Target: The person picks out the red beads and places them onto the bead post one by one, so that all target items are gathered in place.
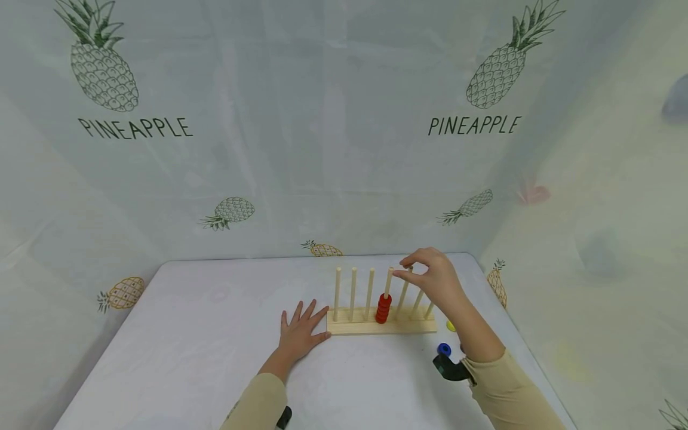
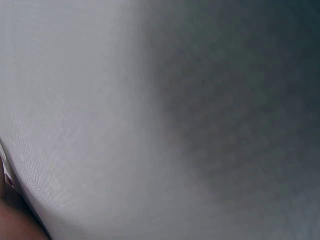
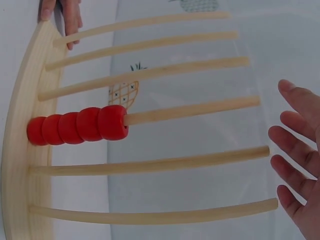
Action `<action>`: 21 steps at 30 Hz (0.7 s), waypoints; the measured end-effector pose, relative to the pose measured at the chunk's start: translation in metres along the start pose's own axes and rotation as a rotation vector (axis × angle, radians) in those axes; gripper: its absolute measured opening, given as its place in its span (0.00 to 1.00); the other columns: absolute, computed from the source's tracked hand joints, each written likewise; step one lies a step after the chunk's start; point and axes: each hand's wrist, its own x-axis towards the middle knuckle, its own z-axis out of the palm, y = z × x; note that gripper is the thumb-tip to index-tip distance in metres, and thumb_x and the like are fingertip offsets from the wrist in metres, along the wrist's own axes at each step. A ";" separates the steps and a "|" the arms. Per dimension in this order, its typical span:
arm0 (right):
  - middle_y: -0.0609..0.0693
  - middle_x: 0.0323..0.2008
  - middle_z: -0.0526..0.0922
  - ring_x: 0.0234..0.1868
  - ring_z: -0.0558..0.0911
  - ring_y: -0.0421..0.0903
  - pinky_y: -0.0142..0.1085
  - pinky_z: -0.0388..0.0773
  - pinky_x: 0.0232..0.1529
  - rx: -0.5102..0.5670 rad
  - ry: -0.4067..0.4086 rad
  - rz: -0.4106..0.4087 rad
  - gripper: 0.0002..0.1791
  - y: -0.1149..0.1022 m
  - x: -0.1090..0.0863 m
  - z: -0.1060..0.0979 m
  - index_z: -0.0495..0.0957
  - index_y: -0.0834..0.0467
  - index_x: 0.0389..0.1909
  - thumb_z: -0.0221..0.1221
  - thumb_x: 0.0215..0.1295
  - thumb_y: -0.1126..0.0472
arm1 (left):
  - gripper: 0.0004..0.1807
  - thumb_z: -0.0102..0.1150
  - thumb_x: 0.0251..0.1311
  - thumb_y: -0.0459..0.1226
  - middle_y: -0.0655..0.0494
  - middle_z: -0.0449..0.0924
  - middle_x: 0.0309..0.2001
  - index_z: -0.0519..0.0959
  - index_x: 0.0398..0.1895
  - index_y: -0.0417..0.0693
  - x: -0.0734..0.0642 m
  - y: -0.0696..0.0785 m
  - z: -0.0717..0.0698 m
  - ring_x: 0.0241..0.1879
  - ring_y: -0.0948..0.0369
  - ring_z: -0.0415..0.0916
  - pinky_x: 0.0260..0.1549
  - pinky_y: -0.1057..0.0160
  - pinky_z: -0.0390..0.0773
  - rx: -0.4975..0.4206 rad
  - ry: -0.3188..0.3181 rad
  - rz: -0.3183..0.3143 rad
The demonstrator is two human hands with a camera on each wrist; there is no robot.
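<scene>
A wooden peg rack (image 1: pixel 349 328) with several upright pegs stands near the table's far side. Red beads (image 1: pixel 383 309) are stacked at the foot of a middle peg; the right wrist view shows the red beads (image 3: pixel 80 126) threaded in a row against the base. My left hand (image 1: pixel 297 338) lies flat with spread fingers, its thumb and fingertips at the rack's left end. Over the peg tops is my right hand (image 1: pixel 438 279), thumb and forefinger apart. In the right wrist view the right hand (image 3: pixel 306 155) has nothing visible between its loosely bent fingers.
Right of the rack lie a blue bead (image 1: pixel 444 349) and a yellow bead (image 1: pixel 451 326), partly hidden by the right forearm. A black wrist camera (image 1: pixel 450 368) hangs beside the blue bead. Behind the white table (image 1: pixel 188 358) hangs a pineapple-print curtain (image 1: pixel 322 149).
</scene>
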 end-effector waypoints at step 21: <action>0.48 0.38 0.84 0.51 0.76 0.53 0.54 0.72 0.54 0.007 -0.005 0.070 0.11 0.007 -0.017 -0.012 0.85 0.56 0.37 0.72 0.54 0.57 | 0.39 0.53 0.59 0.64 0.50 0.54 0.75 0.64 0.73 0.66 0.001 -0.004 0.006 0.74 0.43 0.41 0.62 0.29 0.35 0.030 0.012 0.007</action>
